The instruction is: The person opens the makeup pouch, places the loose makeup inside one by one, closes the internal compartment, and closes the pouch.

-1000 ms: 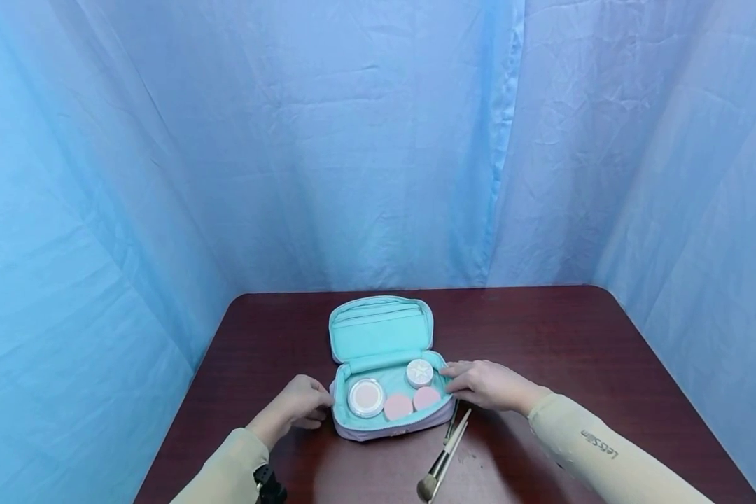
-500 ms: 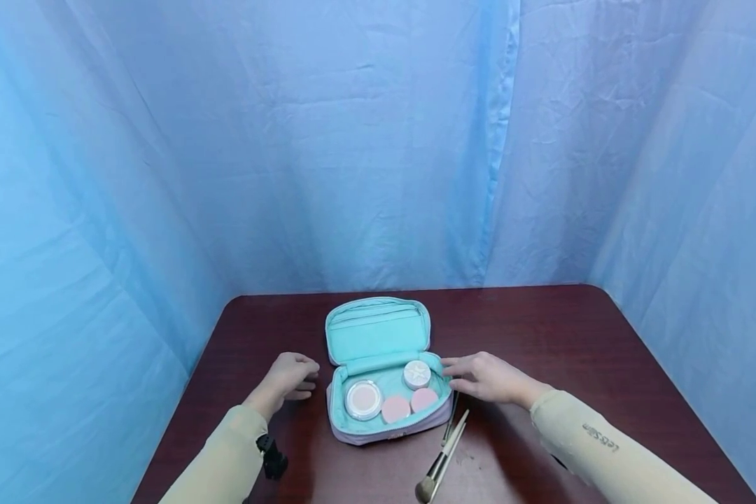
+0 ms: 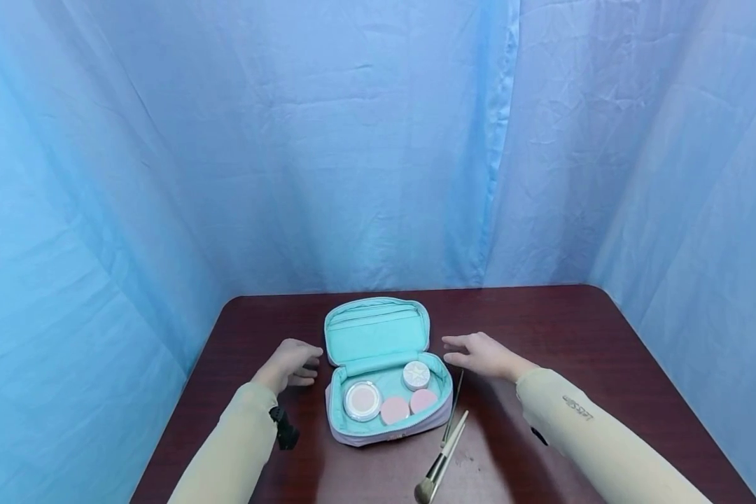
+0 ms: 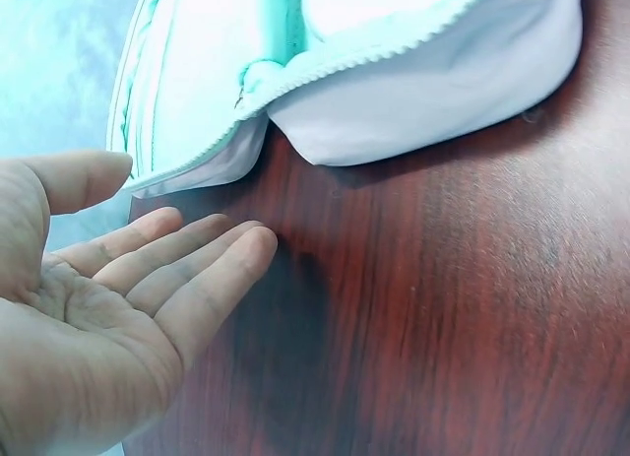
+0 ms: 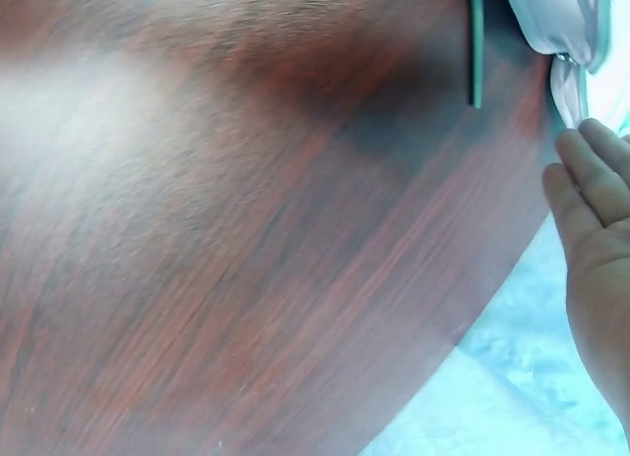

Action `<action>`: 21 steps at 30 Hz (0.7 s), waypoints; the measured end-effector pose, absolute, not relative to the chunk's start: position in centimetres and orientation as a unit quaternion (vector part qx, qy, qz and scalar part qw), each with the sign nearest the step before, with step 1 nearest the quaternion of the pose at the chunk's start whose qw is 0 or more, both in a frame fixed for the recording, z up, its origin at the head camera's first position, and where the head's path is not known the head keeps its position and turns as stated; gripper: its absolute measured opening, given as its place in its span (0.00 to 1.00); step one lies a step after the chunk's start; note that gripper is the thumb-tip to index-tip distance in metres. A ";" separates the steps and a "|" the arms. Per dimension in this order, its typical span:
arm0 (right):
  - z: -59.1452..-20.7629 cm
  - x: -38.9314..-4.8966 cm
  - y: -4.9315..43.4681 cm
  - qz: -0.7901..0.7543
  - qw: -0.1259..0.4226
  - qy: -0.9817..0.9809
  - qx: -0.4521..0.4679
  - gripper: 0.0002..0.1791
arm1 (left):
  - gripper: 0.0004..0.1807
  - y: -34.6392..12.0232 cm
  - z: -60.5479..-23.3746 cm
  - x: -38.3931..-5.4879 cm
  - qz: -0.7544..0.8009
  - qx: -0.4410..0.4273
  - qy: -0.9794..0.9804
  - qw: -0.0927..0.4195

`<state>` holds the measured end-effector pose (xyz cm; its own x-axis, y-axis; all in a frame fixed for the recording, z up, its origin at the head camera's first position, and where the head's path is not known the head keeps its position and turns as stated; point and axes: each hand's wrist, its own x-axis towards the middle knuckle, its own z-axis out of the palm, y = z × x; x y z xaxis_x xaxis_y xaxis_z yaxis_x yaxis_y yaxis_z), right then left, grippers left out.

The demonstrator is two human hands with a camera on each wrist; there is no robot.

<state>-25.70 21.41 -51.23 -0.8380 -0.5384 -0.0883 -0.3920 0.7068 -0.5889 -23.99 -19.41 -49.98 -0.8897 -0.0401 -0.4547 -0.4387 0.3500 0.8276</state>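
A zippered cosmetic bag (image 3: 378, 437), turquoise inside and pale lilac outside, lies unfolded on the table, its lid (image 3: 378, 334) laid back toward the far side. Inside sit a round clear-rimmed compact (image 3: 362, 400), two pink round containers (image 3: 395, 410) and a white round jar (image 3: 416, 376) with a star pattern on top. My left hand (image 3: 292, 362) hovers left of the bag, fingers extended and holding nothing; the left wrist view shows its palm (image 4: 98, 328) beside the lid. On the other side, my right hand (image 3: 481, 353) is off the bag's right edge with straight fingers, also holding nothing.
Makeup brushes (image 3: 441, 458) lie right of the bag toward the near edge, and a thin dark green stick (image 3: 453, 409) lies against the bag's right side. Blue curtains (image 3: 353, 140) hang around the dark red wooden table (image 3: 542, 329).
The left hand has come off the bag's left side and moved a little forward. My right hand has left the right rim and moved forward too, uncovering the thin stick's upper end.
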 end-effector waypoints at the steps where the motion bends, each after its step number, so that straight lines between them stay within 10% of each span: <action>1: -51.2 -25.9 21.3 -0.293 0.136 0.915 -0.243 0.31 | 0.27 -19.3 -50.0 -24.2 0.552 -0.151 0.800 0.182; 21: -50.8 -27.7 18.5 -0.333 0.213 0.906 -0.150 0.34 | 0.32 -18.5 -50.4 -25.4 0.591 -0.157 0.770 0.183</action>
<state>-27.70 18.46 -50.82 -0.8642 -0.4138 -0.2863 -0.1300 0.7332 -0.6675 -25.35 -18.52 -50.37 -0.8832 -0.0256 -0.4684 -0.4591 0.2515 0.8520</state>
